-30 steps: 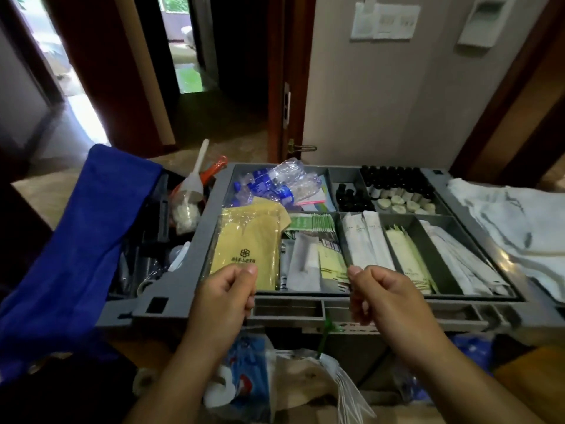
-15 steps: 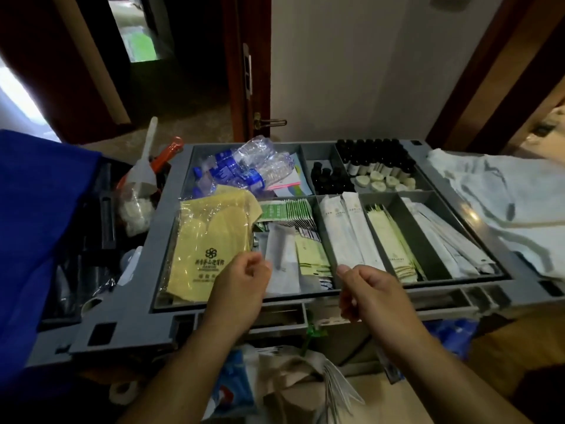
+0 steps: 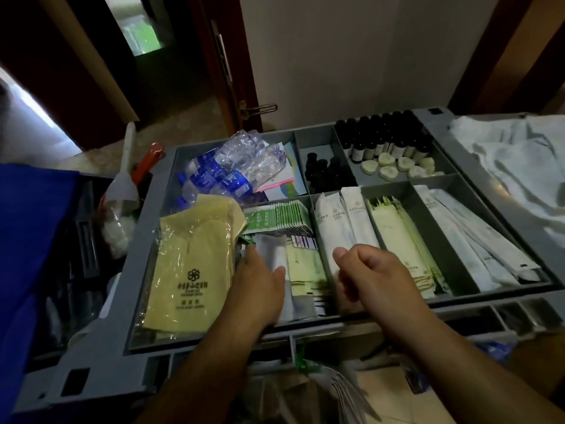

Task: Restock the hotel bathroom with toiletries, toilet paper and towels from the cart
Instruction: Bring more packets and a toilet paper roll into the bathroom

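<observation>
The grey cart tray [image 3: 143, 270] holds toiletries in compartments. Yellow wrapped bags [image 3: 189, 264] lie at the front left, green sachets [image 3: 275, 218] and a pale flat packet [image 3: 272, 249] beside them. My left hand [image 3: 260, 286] reaches into that sachet compartment, fingers straight, fingertips down between the yellow bags and the pale packet, thumb on the packet. My right hand [image 3: 373, 273] hovers over the long white packets [image 3: 336, 221] with fingers curled and nothing visible in it. Small dark bottles [image 3: 382, 136] and round soaps [image 3: 394, 166] fill the back right.
Crushed water bottles [image 3: 232, 169] lie at the tray's back left. White towels [image 3: 519, 166] are piled on the cart's right, and a blue cloth [image 3: 27, 255] hangs at the left. A wooden door [image 3: 226, 71] and a pale wall stand behind the cart.
Both hands have moved forward from the tray's front rim into it. The left hand has opened and gone down among the sachets; the right has moved over the white packets.
</observation>
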